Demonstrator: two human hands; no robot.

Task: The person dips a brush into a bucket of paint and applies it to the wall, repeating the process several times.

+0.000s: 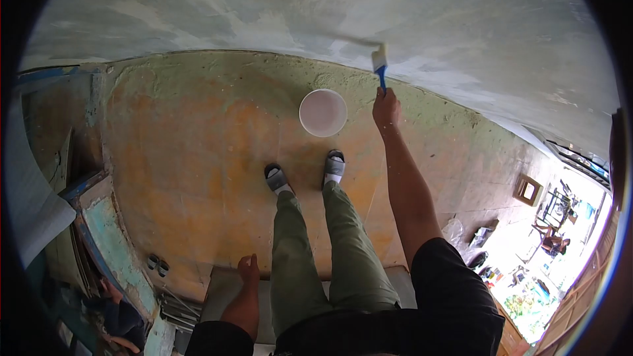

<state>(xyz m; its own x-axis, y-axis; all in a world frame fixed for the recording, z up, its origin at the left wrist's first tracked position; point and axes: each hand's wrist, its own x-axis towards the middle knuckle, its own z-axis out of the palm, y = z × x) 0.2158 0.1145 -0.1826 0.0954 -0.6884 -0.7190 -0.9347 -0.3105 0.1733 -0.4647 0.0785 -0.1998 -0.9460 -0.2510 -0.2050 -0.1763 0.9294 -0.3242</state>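
My right hand [387,107] is wrapped round the blue handle of a paintbrush [380,60], arm stretched forward. The brush's pale bristles point up and overlap the lower part of the grey-white, patchy wall [461,53]. Below and left of that hand, a round white bucket [302,122] stands on the floor, its inside pale. My left hand [248,268] hangs low beside my left leg, fingers curled in, with nothing visible in it. It is apart from the bucket and the wall.
My sandalled feet stand on the stained orange-brown floor [198,158]. A grey low platform [221,290] lies behind my legs. At left are a peeling frame [109,231], dark slippers [158,264] and another person [122,316]. Bags and assorted items lie near the bright opening at right.
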